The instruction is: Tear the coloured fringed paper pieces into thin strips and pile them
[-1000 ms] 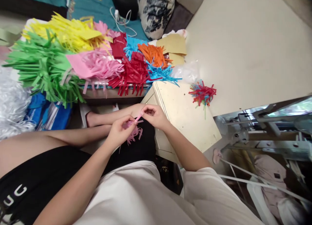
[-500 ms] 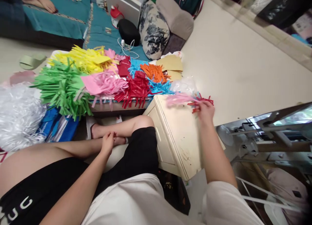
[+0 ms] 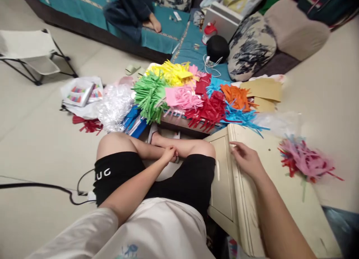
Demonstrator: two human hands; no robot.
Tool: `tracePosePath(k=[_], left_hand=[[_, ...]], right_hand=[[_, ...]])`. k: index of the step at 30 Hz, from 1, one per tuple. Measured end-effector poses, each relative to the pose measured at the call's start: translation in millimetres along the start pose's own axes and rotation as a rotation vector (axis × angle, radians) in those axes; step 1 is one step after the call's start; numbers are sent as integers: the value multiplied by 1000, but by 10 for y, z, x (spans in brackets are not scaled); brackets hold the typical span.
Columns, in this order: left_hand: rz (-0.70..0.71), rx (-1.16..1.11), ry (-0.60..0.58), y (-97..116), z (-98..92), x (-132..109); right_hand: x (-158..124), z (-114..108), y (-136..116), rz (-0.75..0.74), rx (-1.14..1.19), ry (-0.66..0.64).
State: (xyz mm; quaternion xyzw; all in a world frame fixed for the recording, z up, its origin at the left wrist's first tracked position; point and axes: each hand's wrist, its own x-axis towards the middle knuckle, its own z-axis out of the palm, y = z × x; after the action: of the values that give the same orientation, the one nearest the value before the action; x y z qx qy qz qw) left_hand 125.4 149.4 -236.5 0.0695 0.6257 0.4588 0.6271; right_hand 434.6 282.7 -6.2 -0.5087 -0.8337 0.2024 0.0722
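Note:
My right hand [image 3: 246,160] hovers over the front edge of the cream cabinet [image 3: 246,199], holding nothing, its index finger stretched out and the others loosely bent. To its right, a bunch of pink, red and light-blue paper strips [image 3: 311,160] lies loose on the cabinet top. Between my knees, my left hand [image 3: 169,154] is closed, its fingers curled together near my crossed shins; nothing shows in it. Ahead lie fringed paper bundles: green [image 3: 150,96], yellow [image 3: 175,72], pink [image 3: 183,98], dark red [image 3: 210,109], orange [image 3: 237,97] and blue [image 3: 244,116].
White shiny strips [image 3: 114,107] and a blue bag [image 3: 134,122] sit left of the bundles. Brown paper sheets [image 3: 262,92] and a clear plastic bag [image 3: 277,122] lie at their right end. Another person's foot [image 3: 155,24] rests on the teal sofa cover. A folding stool [image 3: 28,45] stands far left.
My right hand has let go of the pink and red strips, which now lie on the cabinet, and has drawn back toward its front edge. The view has swung left.

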Motion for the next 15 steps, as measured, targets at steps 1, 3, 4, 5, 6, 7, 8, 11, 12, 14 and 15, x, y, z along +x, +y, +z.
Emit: tracePosePath(k=[1, 3, 4, 5, 6, 7, 8, 11, 12, 14, 15], left_hand=[[16, 1, 6, 36, -27, -6], [63, 6, 27, 130, -78, -23], [94, 9, 40, 184, -99, -34], [130, 12, 56, 244, -119, -47], [172, 16, 75, 307, -138, -64], [221, 20, 96, 377, -158, -83], [278, 26, 116, 455, -181, -106], [480, 69, 175, 771, -270, -178], [550, 97, 192, 914, -300, -195], [682, 180, 225, 1270, -342, -201], [745, 233, 239, 1480, -347, -186]], right_hand=[[124, 72, -104, -58, 27, -49], [377, 194, -303, -133, 54, -122], [494, 253, -382, -136, 47, -129], [599, 315, -441, -123, 28, -132], [685, 380, -476, -102, 0, -152], [748, 448, -488, -78, -27, -196], [788, 515, -478, -55, -37, -262], [779, 673, -371, -34, 90, -480], [751, 704, -329, -39, 150, -503], [700, 739, -268, -50, 210, -480], [689, 749, -255, -52, 213, -456]])
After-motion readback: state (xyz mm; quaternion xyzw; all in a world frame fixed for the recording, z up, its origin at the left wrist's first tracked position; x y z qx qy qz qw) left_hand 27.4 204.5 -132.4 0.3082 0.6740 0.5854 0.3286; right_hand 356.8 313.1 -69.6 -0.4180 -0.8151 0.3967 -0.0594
